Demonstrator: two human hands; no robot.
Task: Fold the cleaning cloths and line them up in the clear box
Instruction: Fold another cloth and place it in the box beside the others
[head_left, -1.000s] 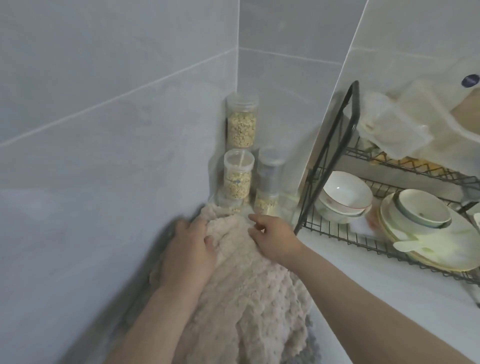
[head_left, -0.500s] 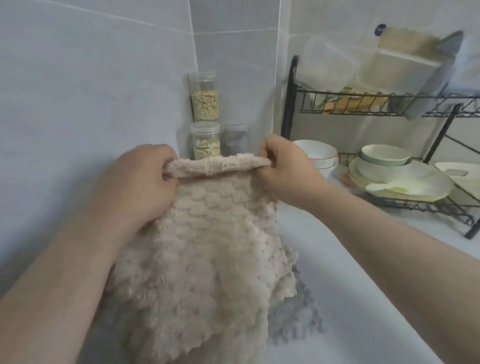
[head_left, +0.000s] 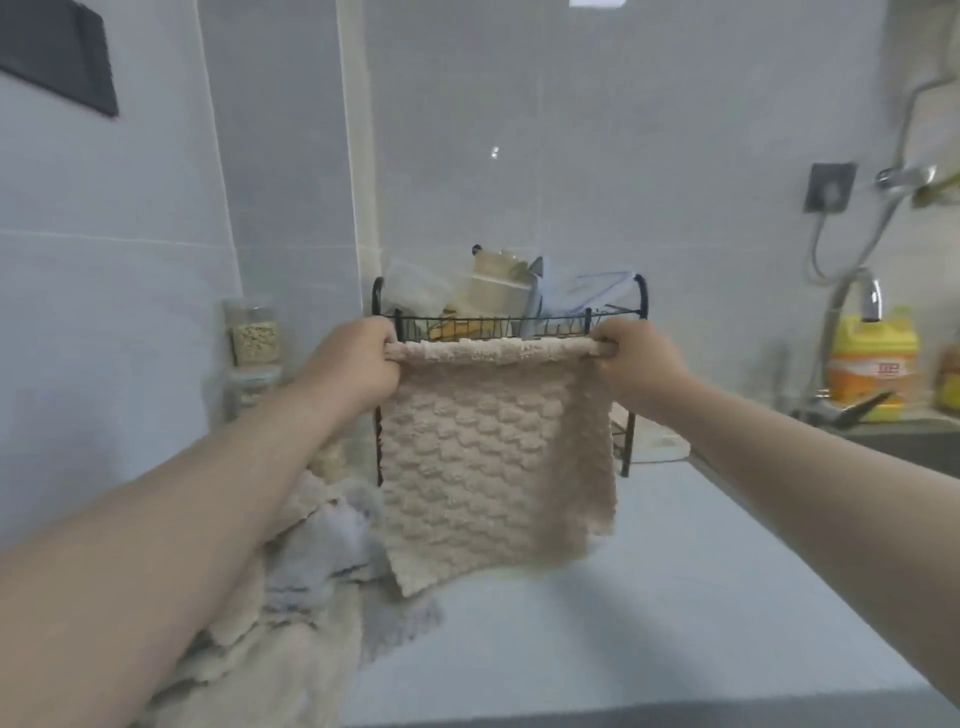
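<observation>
Above the grey counter, in front of the black dish rack, one beige cleaning cloth hangs in the air, spread to its full width. The left hand pinches its upper left corner and the right hand pinches its upper right corner. On both hands the fingers are curled closely round the top edge, which is stretched straight between them. The lower edge hangs free, close over the counter, and there is no fold in the cloth yet.

Beside the left forearm, near the wall, a heap of other cloths lies crumpled, beige and grey mixed, and none of them looks folded. The clear box I cannot pick out with certainty.

I judge that the task is near its beginning. This first cloth is only opened out for folding. The folding itself, the whole heap and the lining up in the box are all left to do.
</observation>
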